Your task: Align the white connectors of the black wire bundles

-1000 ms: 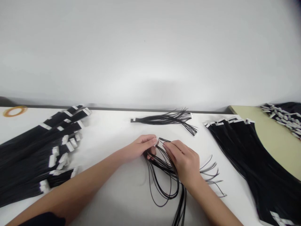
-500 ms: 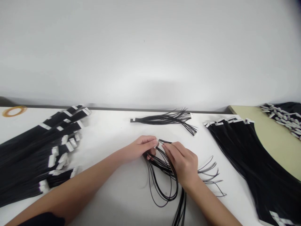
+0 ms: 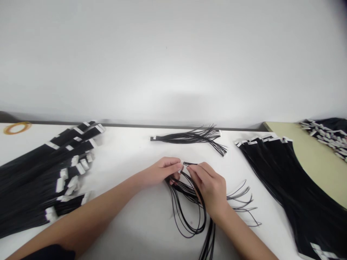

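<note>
My left hand [image 3: 166, 169] is closed on a small white connector [image 3: 181, 165], pinched between thumb and fingers. From it runs a bundle of thin black wires [image 3: 187, 227] that loops down over the table. Just to the right, my right hand [image 3: 210, 184] pinches a black wire close to the connector, its fingertips a short gap from my left thumb. Loose wire ends [image 3: 245, 202] fan out past my right wrist. Whether the pinched wire's tip sits inside the connector is too small to tell.
Behind my hands lies another black wire harness [image 3: 184, 137]. Stacks of black cables with white connectors spread at left [image 3: 35, 173] and right [image 3: 287, 180]. More connectors [image 3: 325, 139] lie on a yellowish table [image 3: 303, 144]. An orange-yellow coil [image 3: 17, 128] rests at far left.
My right hand has shifted very slightly left, and the connector in my left hand has turned a little toward it. The wire loop has swung slightly.
</note>
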Available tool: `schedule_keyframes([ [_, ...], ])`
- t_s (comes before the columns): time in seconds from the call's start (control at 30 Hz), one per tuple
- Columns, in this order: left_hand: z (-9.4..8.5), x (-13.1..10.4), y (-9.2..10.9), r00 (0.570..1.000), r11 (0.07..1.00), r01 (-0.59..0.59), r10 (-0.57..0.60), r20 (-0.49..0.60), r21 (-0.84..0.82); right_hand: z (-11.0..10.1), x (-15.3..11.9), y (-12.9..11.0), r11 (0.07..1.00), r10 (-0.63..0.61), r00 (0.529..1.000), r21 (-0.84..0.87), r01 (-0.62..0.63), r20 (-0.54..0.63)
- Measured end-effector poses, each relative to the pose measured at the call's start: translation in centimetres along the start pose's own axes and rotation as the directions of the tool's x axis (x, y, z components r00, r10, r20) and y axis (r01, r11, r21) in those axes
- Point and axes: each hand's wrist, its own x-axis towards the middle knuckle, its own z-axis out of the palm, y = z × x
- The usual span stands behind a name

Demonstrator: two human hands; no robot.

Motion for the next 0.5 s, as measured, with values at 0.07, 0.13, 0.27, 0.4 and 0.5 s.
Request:
schedule_keyframes([
  [0.07, -0.1, 0.1, -0.1, 1.0, 1.0, 0.005, -0.005, 0.002, -0.007, -0.1, 0.1, 0.0, 1.0, 0.015, 1.0, 0.002, -0.015, 0.006],
  [0.13, -0.1, 0.2, -0.2, 1.0, 0.999, 0.008, -0.008, -0.003, -0.033, -0.3, 0.1, 0.1, 1.0, 0.026, 0.999, 0.007, -0.027, 0.031],
  [0.27, -0.2, 0.6, -0.4, 0.997, 0.987, 0.0, -0.013, -0.082, -0.158, -0.7, 0.2, 0.4, 0.997, 0.071, 0.994, 0.021, -0.073, 0.083],
  [0.4, -0.2, 0.8, -0.4, 0.985, 0.938, -0.031, -0.03, -0.171, -0.346, -1.1, 0.1, 1.1, 0.984, 0.177, 0.984, 0.029, -0.178, 0.031],
  [0.5, -0.3, 1.0, -0.5, 0.973, 0.907, -0.055, -0.045, -0.225, -0.419, -1.3, 0.3, 1.5, 0.988, 0.152, 0.985, -0.006, -0.153, -0.081],
])
